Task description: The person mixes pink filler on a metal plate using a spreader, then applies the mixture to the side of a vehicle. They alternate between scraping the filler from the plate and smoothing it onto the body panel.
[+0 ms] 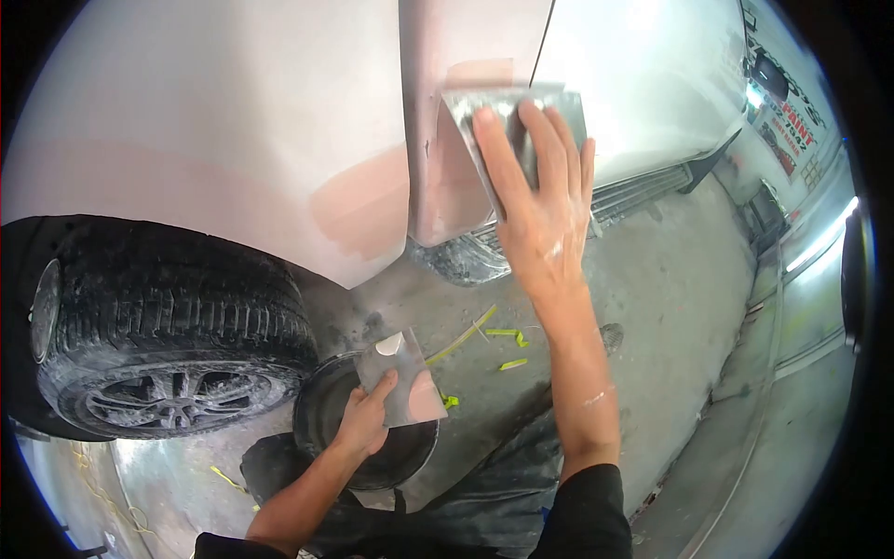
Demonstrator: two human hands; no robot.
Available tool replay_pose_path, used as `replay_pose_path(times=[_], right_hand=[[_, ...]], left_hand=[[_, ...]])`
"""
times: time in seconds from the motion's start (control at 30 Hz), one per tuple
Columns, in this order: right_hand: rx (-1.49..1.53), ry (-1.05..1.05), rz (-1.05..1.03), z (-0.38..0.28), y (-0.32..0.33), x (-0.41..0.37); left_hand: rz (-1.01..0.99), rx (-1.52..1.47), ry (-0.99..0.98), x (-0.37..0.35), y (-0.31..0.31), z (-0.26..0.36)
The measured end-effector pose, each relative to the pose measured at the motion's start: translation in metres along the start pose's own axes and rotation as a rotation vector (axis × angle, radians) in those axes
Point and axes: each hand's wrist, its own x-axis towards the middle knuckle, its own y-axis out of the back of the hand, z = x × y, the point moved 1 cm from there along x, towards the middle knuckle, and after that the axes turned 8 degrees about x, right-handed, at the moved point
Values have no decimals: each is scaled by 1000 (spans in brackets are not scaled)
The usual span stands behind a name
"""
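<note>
My right hand (549, 205) presses a thin metal filler spreader (517, 98) against the white car panel (643, 74), its fingers laid over the sheet with the thumb hidden behind. Pinkish filler patches (358, 205) lie on the fender, and more filler (456, 168) coats the panel edge beside the spreader. Lower down, my left hand (366, 416) grips a square metal plate (396, 359) by its edge, thumb on top. A lump of pink filler (426, 399) sits on that plate, along with a pale dab near its upper corner.
A dusty tire and wheel (177, 317) stand at the left. A black bucket (317, 401) is on the concrete floor below the plate. Yellow-green tape scraps (512, 363) lie nearby. A ribbed side step (643, 196) runs under the car, and a wall (819, 317) borders the right.
</note>
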Motion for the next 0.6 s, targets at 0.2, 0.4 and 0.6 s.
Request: replay_pose_path(times=[0.2, 0.4, 0.6], right_hand=[[-43, 65, 81, 12, -16, 23], [-155, 88, 76, 12, -21, 21], [-170, 90, 74, 7, -34, -8]], left_hand=[[18, 53, -11, 1, -2, 4], [-18, 66, 12, 4, 6, -2], [12, 77, 79, -2, 7, -1]])
